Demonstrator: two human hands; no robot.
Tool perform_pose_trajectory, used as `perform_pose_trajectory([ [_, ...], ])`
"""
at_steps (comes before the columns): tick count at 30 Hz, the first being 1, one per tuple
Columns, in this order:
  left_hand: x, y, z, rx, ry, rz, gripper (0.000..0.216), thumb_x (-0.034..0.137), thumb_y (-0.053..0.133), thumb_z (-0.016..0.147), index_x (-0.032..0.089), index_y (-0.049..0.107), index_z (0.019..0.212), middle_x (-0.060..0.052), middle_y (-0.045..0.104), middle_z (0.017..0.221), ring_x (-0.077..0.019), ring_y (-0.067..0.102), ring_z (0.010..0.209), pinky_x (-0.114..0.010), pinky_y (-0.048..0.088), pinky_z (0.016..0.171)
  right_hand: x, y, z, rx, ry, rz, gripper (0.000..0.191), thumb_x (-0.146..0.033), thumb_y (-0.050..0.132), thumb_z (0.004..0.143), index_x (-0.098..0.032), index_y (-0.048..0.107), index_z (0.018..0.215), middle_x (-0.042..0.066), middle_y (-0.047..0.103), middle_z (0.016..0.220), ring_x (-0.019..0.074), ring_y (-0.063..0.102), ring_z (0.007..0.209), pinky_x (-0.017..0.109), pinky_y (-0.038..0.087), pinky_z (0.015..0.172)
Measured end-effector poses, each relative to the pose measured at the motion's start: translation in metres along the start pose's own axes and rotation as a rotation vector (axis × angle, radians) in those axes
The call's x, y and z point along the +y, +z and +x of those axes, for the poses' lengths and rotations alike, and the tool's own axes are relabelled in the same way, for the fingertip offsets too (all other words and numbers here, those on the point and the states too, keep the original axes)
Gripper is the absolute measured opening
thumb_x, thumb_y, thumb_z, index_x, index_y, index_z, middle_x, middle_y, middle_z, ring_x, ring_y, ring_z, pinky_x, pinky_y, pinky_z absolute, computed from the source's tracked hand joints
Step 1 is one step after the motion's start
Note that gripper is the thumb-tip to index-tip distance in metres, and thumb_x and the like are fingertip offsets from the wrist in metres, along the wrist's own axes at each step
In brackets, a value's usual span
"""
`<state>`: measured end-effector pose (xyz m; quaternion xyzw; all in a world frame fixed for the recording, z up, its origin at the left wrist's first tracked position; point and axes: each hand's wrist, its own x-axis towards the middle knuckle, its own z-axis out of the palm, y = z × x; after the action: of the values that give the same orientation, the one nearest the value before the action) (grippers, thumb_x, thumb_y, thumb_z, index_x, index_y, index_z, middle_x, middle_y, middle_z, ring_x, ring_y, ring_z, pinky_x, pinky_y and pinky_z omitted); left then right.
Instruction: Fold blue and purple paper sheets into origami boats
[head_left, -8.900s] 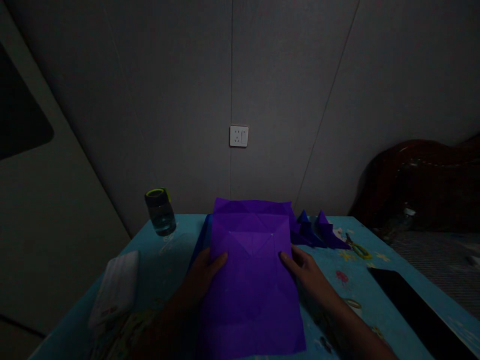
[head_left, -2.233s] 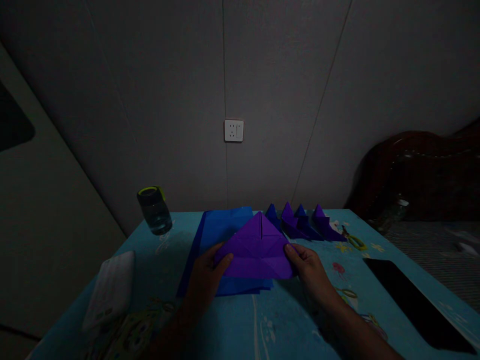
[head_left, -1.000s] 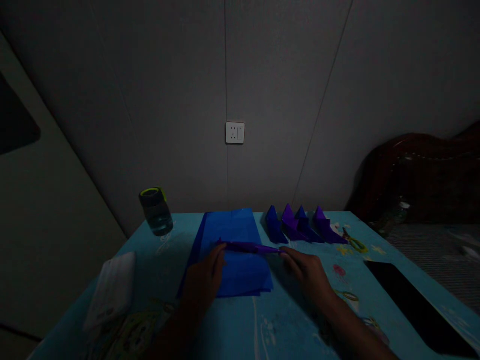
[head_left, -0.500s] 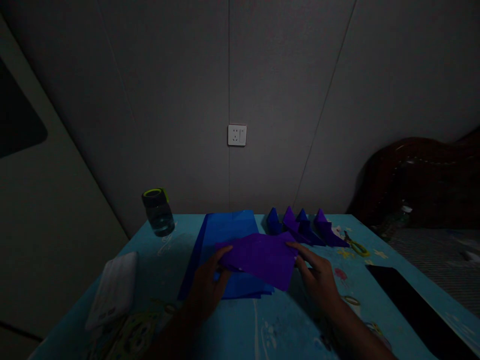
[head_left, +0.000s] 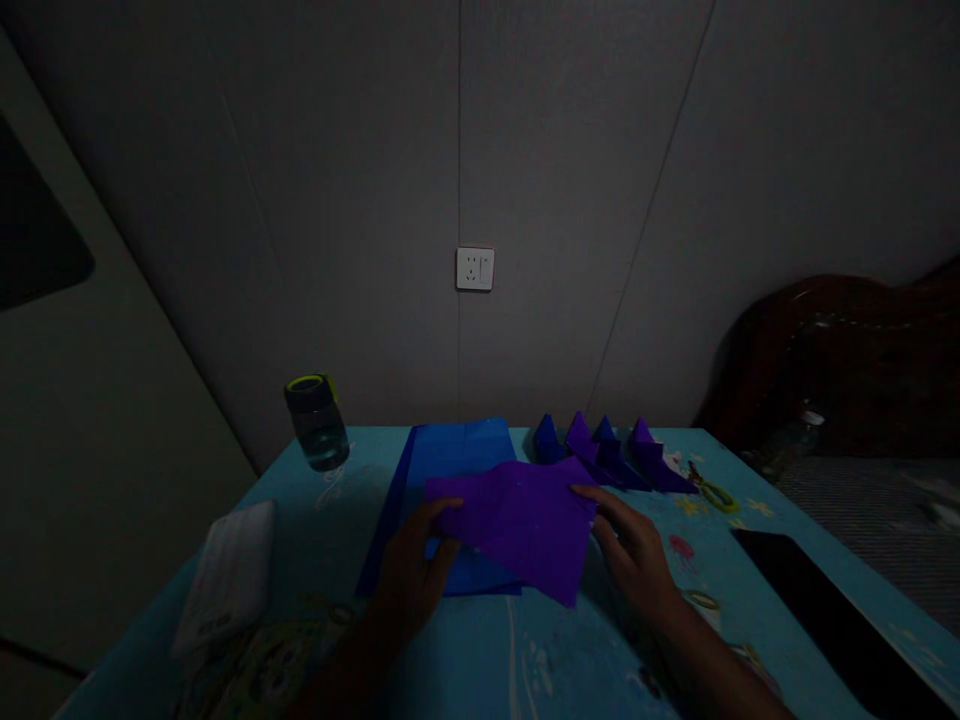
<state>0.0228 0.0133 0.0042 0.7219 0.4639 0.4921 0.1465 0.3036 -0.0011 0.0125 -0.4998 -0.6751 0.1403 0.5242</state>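
Observation:
A creased purple sheet of paper [head_left: 525, 525] is held up between my two hands, above the table. My left hand [head_left: 416, 565] pinches its left edge between thumb and fingers. On the opposite edge, my right hand [head_left: 634, 550] grips the sheet with the index finger on top and the thumb partly hidden behind. Under and behind the purple sheet lies a stack of blue paper [head_left: 461, 450], partly covered by it. Several folded paper boats [head_left: 592, 455], blue and purple, stand in a row at the back right.
Scissors with yellow-green handles [head_left: 712, 492] lie right of the boats. A water bottle [head_left: 319, 425] stands at the back left, a white pack [head_left: 229, 575] nearer me. A long black object [head_left: 832, 610] lies along the right side of the patterned blue tablecloth [head_left: 465, 660].
The purple sheet has tilted and opened out more towards me, its lower corner hanging further down. Both hands have stayed almost in place, still gripping its edges.

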Motion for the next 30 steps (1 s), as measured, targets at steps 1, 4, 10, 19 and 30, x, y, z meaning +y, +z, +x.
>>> perform_pose_trajectory([
  [1,0.000,0.000,0.000,-0.005,0.002,0.007,0.032,0.032,0.048,0.085,0.019,0.065,0.109,-0.009,0.074,0.100,-0.0207,0.070,0.082,-0.031,0.057,0.074,0.000,0.000,0.000,0.001,0.007,0.010,0.030,-0.040,0.057,0.087,-0.024,0.072,0.107,0.009,0.076,0.099,0.0244,0.070,0.081,0.033,0.055,0.074],
  [4,-0.003,0.001,-0.001,-0.009,0.049,0.028,0.036,0.031,0.046,0.087,0.019,0.062,0.118,-0.011,0.072,0.110,-0.0220,0.070,0.093,-0.032,0.057,0.079,0.000,0.000,0.000,-0.004,0.023,0.046,0.029,-0.041,0.058,0.087,-0.025,0.073,0.106,0.009,0.076,0.101,0.0250,0.070,0.085,0.033,0.055,0.074],
  [10,-0.017,0.006,-0.006,0.045,0.188,0.161,0.042,0.023,0.045,0.090,0.020,0.054,0.130,-0.011,0.066,0.127,-0.0261,0.060,0.119,-0.042,0.048,0.101,0.000,0.001,-0.001,0.003,0.044,0.117,0.026,-0.038,0.060,0.087,-0.025,0.073,0.106,0.007,0.075,0.100,0.0236,0.070,0.084,0.031,0.054,0.072],
  [19,-0.036,0.014,-0.016,0.174,0.170,0.216,0.030,0.033,0.049,0.089,0.021,0.067,0.110,-0.012,0.073,0.109,-0.0286,0.066,0.109,-0.040,0.056,0.089,-0.003,0.004,-0.003,-0.010,0.112,0.214,0.026,-0.036,0.063,0.085,-0.024,0.072,0.106,0.009,0.075,0.100,0.0233,0.070,0.084,0.031,0.056,0.072],
  [30,-0.022,-0.004,-0.007,0.091,0.318,0.161,0.032,0.027,0.045,0.094,0.023,0.068,0.115,-0.009,0.072,0.110,-0.0213,0.070,0.095,-0.032,0.058,0.081,-0.002,0.004,-0.003,-0.015,0.067,0.234,0.022,-0.034,0.066,0.082,-0.029,0.076,0.102,0.007,0.075,0.105,0.0250,0.071,0.094,0.034,0.057,0.079],
])
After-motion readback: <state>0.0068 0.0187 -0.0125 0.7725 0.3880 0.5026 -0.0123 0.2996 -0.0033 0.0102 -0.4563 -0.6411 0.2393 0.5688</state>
